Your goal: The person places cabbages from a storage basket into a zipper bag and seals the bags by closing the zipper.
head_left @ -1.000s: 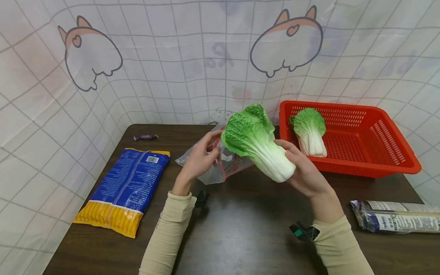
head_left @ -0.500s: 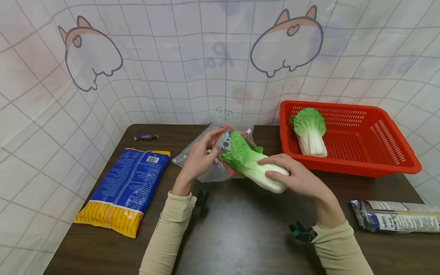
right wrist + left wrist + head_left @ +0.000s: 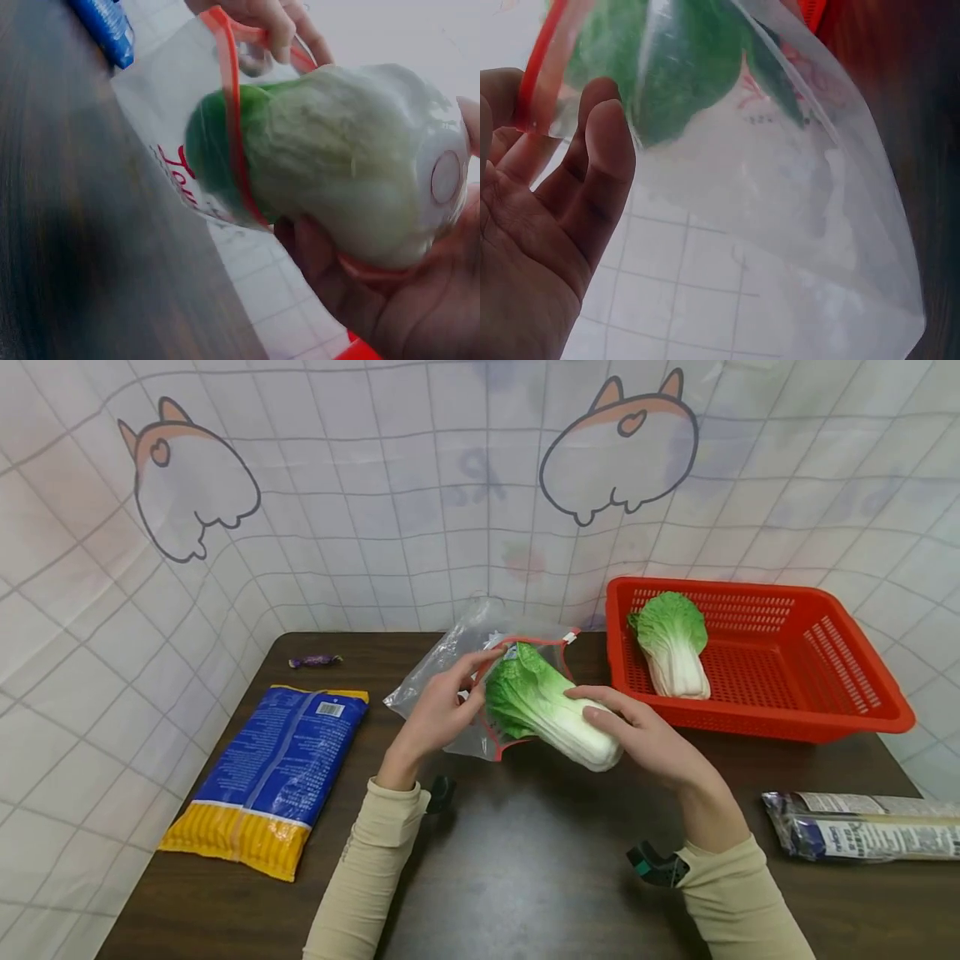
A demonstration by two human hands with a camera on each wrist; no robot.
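A napa cabbage (image 3: pixel 567 720) lies tilted in front of me, leafy green end inside the mouth of a clear plastic zip bag (image 3: pixel 467 635). My right hand (image 3: pixel 666 745) grips its white base, which is outside the bag. With my left hand (image 3: pixel 437 712) I pinch the bag's red-edged rim. Through the plastic, the left wrist view shows green leaves (image 3: pixel 682 67) past the rim. In the right wrist view the red rim (image 3: pixel 234 127) runs around the cabbage, and red lettering is printed on the bag.
A red plastic basket (image 3: pixel 810 714) at the back right holds another napa cabbage (image 3: pixel 675 647). A blue and yellow packet (image 3: pixel 270 777) lies at the left, a purple wrapped candy (image 3: pixel 315 661) behind it. A long clear-and-white package (image 3: pixel 862 828) lies at the right edge.
My right hand has lowered the cabbage and brought its leafy end leftward into the bag mouth. The bag has opened and lifted around the leaves; my left hand stays at its rim.
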